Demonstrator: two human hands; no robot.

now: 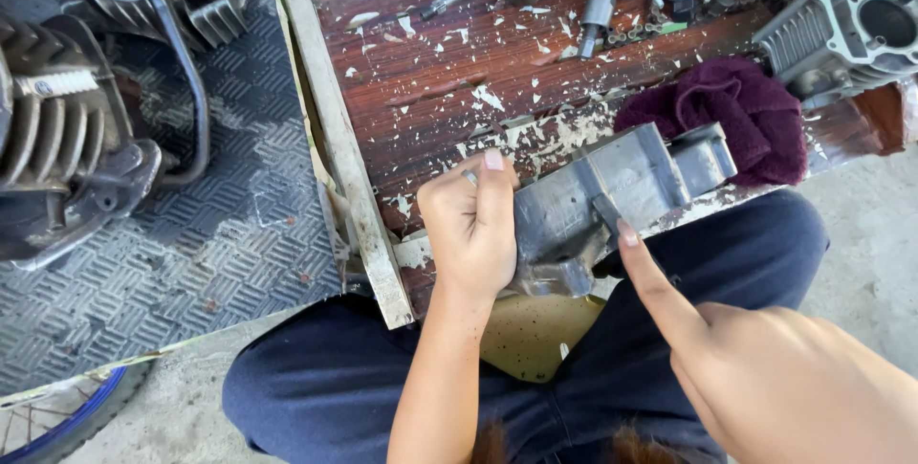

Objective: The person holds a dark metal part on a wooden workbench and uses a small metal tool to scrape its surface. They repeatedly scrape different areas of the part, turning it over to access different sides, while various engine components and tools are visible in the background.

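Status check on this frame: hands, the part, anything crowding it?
Left hand grips the grey metal engine casing at its left end. Right hand, forefinger pressing a flat blade onto casing. Maroon rag just behind; paint flakes on the wooden board.

There are two hands, the left hand (470, 225) and the right hand (765, 368), one grey casing (598, 206) at the centre, one dark red cloth (736, 110) at 2 o'clock, one cylinder block (846, 33) at 2 o'clock, and one wooden tray (335, 120).
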